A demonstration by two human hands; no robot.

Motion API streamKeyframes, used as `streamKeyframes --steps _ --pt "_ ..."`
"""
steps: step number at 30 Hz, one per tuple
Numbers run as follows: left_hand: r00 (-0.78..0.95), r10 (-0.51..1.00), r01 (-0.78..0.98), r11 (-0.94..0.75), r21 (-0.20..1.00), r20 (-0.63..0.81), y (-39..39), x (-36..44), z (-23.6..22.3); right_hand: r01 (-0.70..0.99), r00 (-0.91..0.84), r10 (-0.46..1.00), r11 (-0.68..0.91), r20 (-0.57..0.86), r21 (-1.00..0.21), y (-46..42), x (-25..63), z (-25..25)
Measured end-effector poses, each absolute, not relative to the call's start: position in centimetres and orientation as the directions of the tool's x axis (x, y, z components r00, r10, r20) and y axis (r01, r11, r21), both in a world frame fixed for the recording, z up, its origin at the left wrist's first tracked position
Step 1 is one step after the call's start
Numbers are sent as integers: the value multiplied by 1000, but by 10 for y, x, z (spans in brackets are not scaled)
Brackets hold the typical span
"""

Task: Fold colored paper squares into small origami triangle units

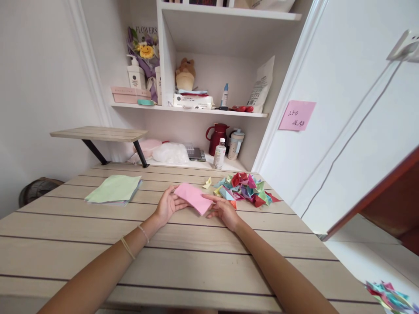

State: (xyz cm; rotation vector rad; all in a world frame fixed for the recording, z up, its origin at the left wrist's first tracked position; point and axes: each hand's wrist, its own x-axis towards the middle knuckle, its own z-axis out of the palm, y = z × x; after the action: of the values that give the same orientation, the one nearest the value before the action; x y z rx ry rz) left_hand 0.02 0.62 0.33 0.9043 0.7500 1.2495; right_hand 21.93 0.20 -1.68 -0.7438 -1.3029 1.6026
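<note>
A folded pink sheet of paper (193, 197) lies on the wooden table (196, 261) between my two hands. My left hand (167, 205) touches its left edge, fingers stretched out along the table. My right hand (222, 210) rests on its right end, index finger laid flat across the paper and pressing it down. Just beyond my right hand sits a pile of small folded paper pieces (245, 188) in several colours.
A stack of pastel paper sheets (114, 190), green on top, lies at the left. A small raised wooden shelf (98, 133) stands at the table's back left. Behind are shelves with a red jug (216, 137), a bottle (219, 154) and boxes. A pink note (296, 115) hangs on the wall.
</note>
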Motion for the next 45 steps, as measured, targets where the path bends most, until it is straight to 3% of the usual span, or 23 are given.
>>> streamKeyframes --steps 9,17,27,33,36,40,45 --pt "162 987 -313 41 949 11 9 2 -7 -22 -593 788 186 162 -982 -13 213 -9" --pt "363 932 -182 74 981 -3 1 5 -4 66 -532 796 381 291 -922 -10 210 -9" --pt "387 921 -173 107 979 -33 -4 10 -4 32 -548 784 367 291 -930 -10 209 -15" --pt "331 944 -157 65 986 -9 -1 12 -9 134 -330 848 476 414 -869 -6 212 -13" --pt "280 960 -114 40 993 -7 1 12 -10 158 -380 833 486 401 -860 -5 215 -13" --pt "343 939 -54 11 999 9 3 10 -10 183 -450 819 475 356 -861 -4 216 -16" --pt "422 906 -2 31 1000 -27 1 13 -9 228 -370 860 452 353 -862 -2 214 -17"
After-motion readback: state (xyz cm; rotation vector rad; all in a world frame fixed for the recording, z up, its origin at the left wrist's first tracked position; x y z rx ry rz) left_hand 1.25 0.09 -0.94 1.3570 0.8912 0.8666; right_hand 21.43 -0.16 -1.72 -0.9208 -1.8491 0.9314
